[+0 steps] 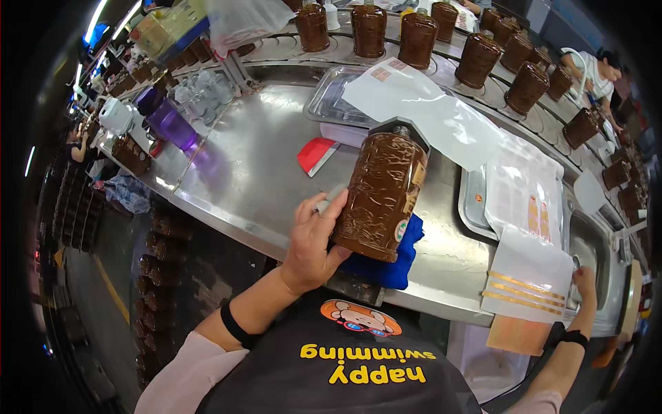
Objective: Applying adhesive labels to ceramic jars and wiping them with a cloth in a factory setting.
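Note:
A brown glossy bottle (379, 193) with a textured surface and gold label lettering leans at a slant over the bench. My left hand (314, 238) is closed around its lower left side, thumb near the base, with a pale grey covering on one finger. Behind the neck is a dark angular piece (418, 134). Under the bottle lies a blue cloth (396, 265). Far to the right, my right hand (585, 281) is at the sink's near edge, beside a white sheet with gold strips (527, 276). Its fingers look curled; whatever they hold is too small to make out.
Metal trays (338, 93) and white label sheets (434, 103) lie behind the bottle. A red-and-white packet (317, 155) and purple bottle (165, 119) stand left. Brown bottles (418, 38) line the curved conveyor. A sink (586, 238) is at right; another person (596, 79) sits beyond.

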A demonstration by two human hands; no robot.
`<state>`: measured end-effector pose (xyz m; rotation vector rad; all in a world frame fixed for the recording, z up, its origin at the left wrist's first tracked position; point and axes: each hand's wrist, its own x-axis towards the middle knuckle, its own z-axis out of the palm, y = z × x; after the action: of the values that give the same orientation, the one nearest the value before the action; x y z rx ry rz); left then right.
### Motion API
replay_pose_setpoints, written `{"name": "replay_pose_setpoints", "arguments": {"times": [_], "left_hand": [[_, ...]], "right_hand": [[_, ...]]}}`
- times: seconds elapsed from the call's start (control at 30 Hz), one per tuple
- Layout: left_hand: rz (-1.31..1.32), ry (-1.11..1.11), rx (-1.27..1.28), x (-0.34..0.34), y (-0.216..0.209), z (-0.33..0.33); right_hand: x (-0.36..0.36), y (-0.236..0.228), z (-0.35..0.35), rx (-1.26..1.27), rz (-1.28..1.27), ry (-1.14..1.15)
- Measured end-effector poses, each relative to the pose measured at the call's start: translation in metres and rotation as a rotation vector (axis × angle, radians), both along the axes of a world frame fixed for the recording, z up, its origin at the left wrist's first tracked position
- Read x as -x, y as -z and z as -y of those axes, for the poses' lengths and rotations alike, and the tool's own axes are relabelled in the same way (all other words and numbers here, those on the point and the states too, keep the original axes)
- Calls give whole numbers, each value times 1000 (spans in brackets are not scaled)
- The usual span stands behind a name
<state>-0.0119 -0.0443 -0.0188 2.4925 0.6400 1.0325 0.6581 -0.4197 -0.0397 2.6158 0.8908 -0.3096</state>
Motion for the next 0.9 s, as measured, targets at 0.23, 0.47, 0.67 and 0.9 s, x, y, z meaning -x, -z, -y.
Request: {"name": "replay_pose_setpoints", "arguments": {"times": [0.23,0.47,0.67,0.9], "left_hand": [[55,60,168,-4,-2,-5],[51,61,114,-2,8,-13],[109,186,245,7,-26,-20],[93,494,160,-23,-82,-23]], "right_hand": [[146,-109,-74,-720,34,-299],[326,-149,-178,-996,-220,-515],[418,-153,-235,-1058,-424,-776],[479,-164,-269,-1048,-616,-882]]}}
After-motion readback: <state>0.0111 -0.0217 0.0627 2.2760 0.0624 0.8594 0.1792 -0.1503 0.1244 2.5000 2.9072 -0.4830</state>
